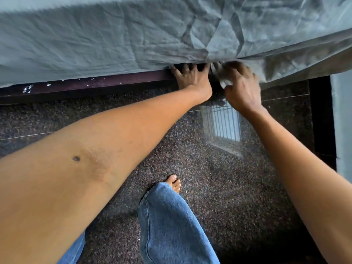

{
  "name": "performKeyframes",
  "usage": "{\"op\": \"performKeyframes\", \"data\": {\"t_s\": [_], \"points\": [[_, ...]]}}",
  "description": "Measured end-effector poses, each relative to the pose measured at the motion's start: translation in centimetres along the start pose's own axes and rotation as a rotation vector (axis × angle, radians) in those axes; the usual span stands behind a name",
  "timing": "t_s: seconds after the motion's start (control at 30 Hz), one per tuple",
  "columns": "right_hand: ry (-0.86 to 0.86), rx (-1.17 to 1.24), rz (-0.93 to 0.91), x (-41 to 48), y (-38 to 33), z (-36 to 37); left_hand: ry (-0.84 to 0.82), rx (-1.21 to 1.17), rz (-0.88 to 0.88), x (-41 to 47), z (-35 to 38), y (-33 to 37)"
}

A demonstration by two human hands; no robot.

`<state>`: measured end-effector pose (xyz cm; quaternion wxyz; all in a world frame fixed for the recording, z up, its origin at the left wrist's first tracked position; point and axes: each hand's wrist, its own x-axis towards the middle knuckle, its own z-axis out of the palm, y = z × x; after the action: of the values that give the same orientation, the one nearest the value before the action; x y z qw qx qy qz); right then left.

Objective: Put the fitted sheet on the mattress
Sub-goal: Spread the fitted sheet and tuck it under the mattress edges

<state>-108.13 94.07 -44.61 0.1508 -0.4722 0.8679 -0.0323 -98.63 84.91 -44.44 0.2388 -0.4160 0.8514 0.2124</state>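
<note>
A grey-green fitted sheet (118,40) covers the side of the mattress across the top of the view, wrinkled towards the right. My left hand (192,78) presses against the mattress's lower edge, its fingertips hidden in the gap above the dark bed frame (85,85). Just to its right, my right hand (242,88) grips a bunched piece of the sheet's hem at that same lower edge. To the right of my hands the sheet hangs loose over the corner.
Dark speckled granite floor (219,187) lies below, with a window's reflection in it. My leg in blue jeans and a bare foot (174,182) stand on it. A dark skirting strip and pale wall (342,121) sit at the right.
</note>
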Motion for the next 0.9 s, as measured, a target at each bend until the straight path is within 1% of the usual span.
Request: {"op": "performKeyframes", "data": {"t_s": [0.07,0.1,0.13,0.2,0.27,0.3,0.37,0.4,0.47,0.5,0.63,0.73,0.77,0.83,0.87,0.9], "points": [[-0.052,-0.008,0.047,1.0,-0.5,0.7,-0.028,0.098,-0.012,0.0,-0.3,1.2],[-0.06,-0.027,0.09,1.5,-0.7,1.0,-0.012,0.129,-0.006,0.0,-0.4,1.7],[-0.067,-0.056,0.128,2.0,-0.9,1.2,0.03,0.151,0.013,-0.2,-0.4,2.2],[-0.12,-0.115,0.192,2.6,-1.2,1.4,0.182,0.159,0.107,-0.5,-0.1,2.8],[-0.177,-0.174,0.254,3.0,-1.1,1.6,0.326,0.09,0.237,-0.3,0.2,3.0],[-0.194,-0.194,0.274,3.4,-0.9,1.6,0.348,0.041,0.308,0.1,0.3,2.9],[-0.239,-0.219,0.288,4.7,-0.1,1.2,0.297,0.007,0.431,0.9,0.2,2.6],[-0.282,-0.235,0.277,5.5,0.5,0.8,0.26,0.014,0.455,1.3,0.2,2.5],[-0.362,-0.262,0.237,6.8,1.4,-0.1,0.219,0.018,0.43,2.1,0.2,2.3],[-0.372,-0.27,0.213,7.0,1.7,-0.1,0.204,0.01,0.409,2.5,0.2,2.3],[-0.304,-0.215,0.124,6.8,2.5,0.3,0.157,0.038,0.346,3.2,0.0,2.8],[-0.317,-0.068,0.038,6.0,3.1,-1.1,0.139,0.012,0.249,3.8,0.4,4.0],[-0.257,-0.035,-0.004,5.3,3.3,-1.6,0.122,-0.017,0.197,3.9,0.5,4.6],[-0.028,-0.033,-0.03,3.0,3.8,-2.1,0.09,-0.042,0.116,4.0,0.4,5.6],[0.047,-0.023,0.011,2.1,4.1,-2.1,0.086,-0.035,0.093,3.9,0.3,5.9],[0.069,0.002,0.071,1.5,4.6,-2.0,0.078,-0.019,0.082,3.8,0.2,6.3]]}}
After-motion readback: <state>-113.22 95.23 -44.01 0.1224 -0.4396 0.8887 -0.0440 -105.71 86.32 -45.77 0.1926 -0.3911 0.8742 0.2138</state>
